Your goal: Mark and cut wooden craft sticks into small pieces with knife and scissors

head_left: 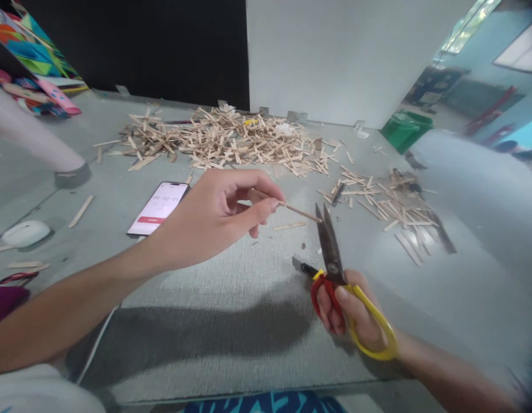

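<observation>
Between thumb and fingers, my left hand (231,206) pinches a thin wooden stick (298,211) that points to the right. The stick's far end reaches the tips of a pair of scissors (329,244), whose blades are slightly parted around it. My right hand (360,310) grips these scissors by their handles, one red and one yellow. A utility knife (306,267) with its blade out shows just left of the red handle; part of it is hidden behind the scissors. Below the held stick, a loose flat stick (290,226) lies on the table.
A large heap of wooden sticks (231,140) lies along the back panel, and a smaller pile (395,203) at the right. A phone (156,207) showing a timer lies behind my left forearm. A white mouse (26,233) rests far left. A green bin (406,131) stands beyond the table.
</observation>
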Demonstrator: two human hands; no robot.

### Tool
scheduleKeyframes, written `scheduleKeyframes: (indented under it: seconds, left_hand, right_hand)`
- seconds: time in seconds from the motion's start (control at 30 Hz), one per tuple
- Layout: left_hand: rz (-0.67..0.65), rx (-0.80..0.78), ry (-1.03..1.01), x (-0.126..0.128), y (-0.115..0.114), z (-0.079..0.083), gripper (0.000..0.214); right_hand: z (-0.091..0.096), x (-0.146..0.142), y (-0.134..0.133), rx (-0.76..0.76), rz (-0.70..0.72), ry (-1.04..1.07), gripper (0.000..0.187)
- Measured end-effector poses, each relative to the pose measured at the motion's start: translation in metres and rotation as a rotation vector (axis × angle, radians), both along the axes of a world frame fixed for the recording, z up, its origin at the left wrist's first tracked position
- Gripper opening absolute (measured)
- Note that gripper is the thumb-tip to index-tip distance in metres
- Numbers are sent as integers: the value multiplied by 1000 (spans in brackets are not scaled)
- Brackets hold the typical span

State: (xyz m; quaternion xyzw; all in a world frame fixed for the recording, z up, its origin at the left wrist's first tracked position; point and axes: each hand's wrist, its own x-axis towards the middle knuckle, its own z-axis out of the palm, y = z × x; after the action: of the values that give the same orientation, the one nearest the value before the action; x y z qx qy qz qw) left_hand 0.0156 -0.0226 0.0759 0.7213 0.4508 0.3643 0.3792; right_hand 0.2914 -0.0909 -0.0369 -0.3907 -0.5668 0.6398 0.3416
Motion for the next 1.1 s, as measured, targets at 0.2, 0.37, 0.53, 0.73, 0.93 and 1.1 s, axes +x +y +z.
scheduleKeyframes:
  seconds: [0.2, 0.37, 0.53, 0.73, 0.93, 1.1]
  left_hand:
    - [-9, -37, 12, -4, 2, 0, 12]
    - [-43, -102, -34, -4, 4, 0, 17]
    - [-55, -109, -71, -5, 7, 0, 9]
    - [-65, -114, -158, -6, 7, 1, 17]
    - [-81, -102, -97, -3, 6, 1, 9]
    - [-98, -105, -196, 1, 7, -4, 20]
  right_hand:
    - [-9, 9, 0, 6, 111, -88, 60]
    - [-18, 14, 0, 52, 138, -113, 55]
    - [-13, 13, 2, 158, 93, -117, 55]
    - [-8, 9, 5, 220, 133, -258, 50]
    - [1, 2, 7, 224, 191, -288, 51]
    - [-4, 4, 6, 192, 188, -266, 55]
